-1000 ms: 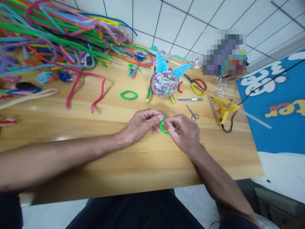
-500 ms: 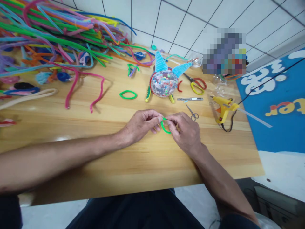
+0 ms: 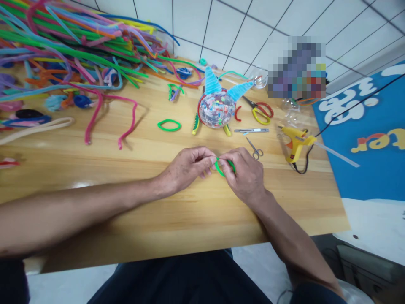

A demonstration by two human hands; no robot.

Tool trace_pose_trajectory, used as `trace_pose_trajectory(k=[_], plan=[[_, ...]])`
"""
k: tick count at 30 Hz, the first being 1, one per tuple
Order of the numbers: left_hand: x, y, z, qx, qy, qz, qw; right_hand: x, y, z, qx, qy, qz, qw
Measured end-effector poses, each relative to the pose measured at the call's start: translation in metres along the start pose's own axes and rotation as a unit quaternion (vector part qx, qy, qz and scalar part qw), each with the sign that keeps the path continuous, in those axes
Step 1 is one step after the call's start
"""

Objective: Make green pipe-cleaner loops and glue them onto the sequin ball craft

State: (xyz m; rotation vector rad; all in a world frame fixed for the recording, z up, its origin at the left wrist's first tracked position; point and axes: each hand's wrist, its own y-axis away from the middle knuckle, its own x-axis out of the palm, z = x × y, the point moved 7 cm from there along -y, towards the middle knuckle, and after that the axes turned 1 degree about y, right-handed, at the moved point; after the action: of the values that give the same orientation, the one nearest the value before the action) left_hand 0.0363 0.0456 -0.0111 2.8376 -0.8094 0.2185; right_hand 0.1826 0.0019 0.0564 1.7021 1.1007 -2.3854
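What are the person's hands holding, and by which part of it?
A bent green strip: the left hand and right hand pinch its upper stretch with their fingertips; the fingers hide part of it.

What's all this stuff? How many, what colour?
fuzzy stems: many, mixed, left
figure: one, multicoloured, middle
flat loop: one, green, left of figure
curl: one, red, by figure
big scissors: one, red-yellow, right
cutter: one, silver, right
small scissors: one, silver, by cutter
clear balls: several, colourless, back right
glue gun: one, yellow, right
sheet: one, blue, far right
wall: one, white, back
table: one, tan, underneath
bent strip: one, green, held, front
left grip: one, bare, at strip
right grip: one, bare, at strip
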Motion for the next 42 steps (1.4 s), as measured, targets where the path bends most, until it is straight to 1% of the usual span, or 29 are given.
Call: trace_pose_trajectory(k=[5,10,12,14,17,20,23,25,27,30,32,33,35,37,38,40,42], plan=[[0.0,0.0,-0.001,-0.003,-0.016,0.001,1.0,0.002,0.002,0.0,0.004,0.001,-0.014,1.0],[0.001,0.001,-0.008,0.002,-0.028,0.001,1.0,0.003,0.003,-0.002,0.018,-0.017,-0.024,0.999],[0.001,0.001,-0.009,0.002,-0.023,-0.004,1.0,0.002,0.003,-0.006,0.039,-0.042,-0.029,0.998],[0.0,0.001,-0.009,0.0,-0.01,-0.015,1.0,0.001,0.003,-0.014,0.082,-0.091,-0.034,0.992],[-0.003,0.001,-0.008,0.005,0.01,-0.039,0.999,0.0,0.003,-0.033,0.179,-0.194,-0.038,0.964],[-0.007,0.0,-0.007,0.019,0.022,-0.064,0.998,0.01,0.005,-0.045,0.264,-0.29,0.002,0.92],[-0.014,-0.001,-0.009,0.037,0.016,-0.095,0.995,0.023,0.006,-0.044,0.304,-0.35,0.071,0.883],[-0.017,-0.002,-0.011,0.045,0.009,-0.109,0.993,0.029,0.007,-0.039,0.307,-0.361,0.104,0.874],[-0.018,-0.002,-0.012,0.047,0.007,-0.112,0.993,0.031,0.007,-0.036,0.304,-0.349,0.117,0.879],[-0.019,-0.003,-0.012,0.046,0.005,-0.114,0.992,0.034,0.009,-0.035,0.301,-0.331,0.118,0.887],[-0.019,-0.002,-0.012,0.049,0.005,-0.122,0.991,0.036,0.01,-0.034,0.288,-0.332,0.105,0.892],[-0.02,-0.002,-0.012,0.051,0.005,-0.126,0.991,0.034,0.01,-0.034,0.275,-0.327,0.088,0.9],[-0.02,-0.001,-0.012,0.055,0.006,-0.134,0.989,0.028,0.009,-0.032,0.233,-0.286,0.037,0.929],[-0.02,-0.001,-0.011,0.055,0.004,-0.136,0.989,0.02,0.009,-0.027,0.17,-0.217,-0.016,0.961],[-0.02,0.0,-0.011,0.054,0.002,-0.136,0.989,0.016,0.009,-0.024,0.138,-0.185,-0.037,0.972],[-0.02,0.0,-0.011,0.054,-0.002,-0.137,0.989,0.01,0.009,-0.017,0.081,-0.136,-0.067,0.985],[-0.02,0.001,-0.011,0.054,-0.004,-0.139,0.989,0.007,0.009,-0.012,0.045,-0.1,-0.077,0.991]])
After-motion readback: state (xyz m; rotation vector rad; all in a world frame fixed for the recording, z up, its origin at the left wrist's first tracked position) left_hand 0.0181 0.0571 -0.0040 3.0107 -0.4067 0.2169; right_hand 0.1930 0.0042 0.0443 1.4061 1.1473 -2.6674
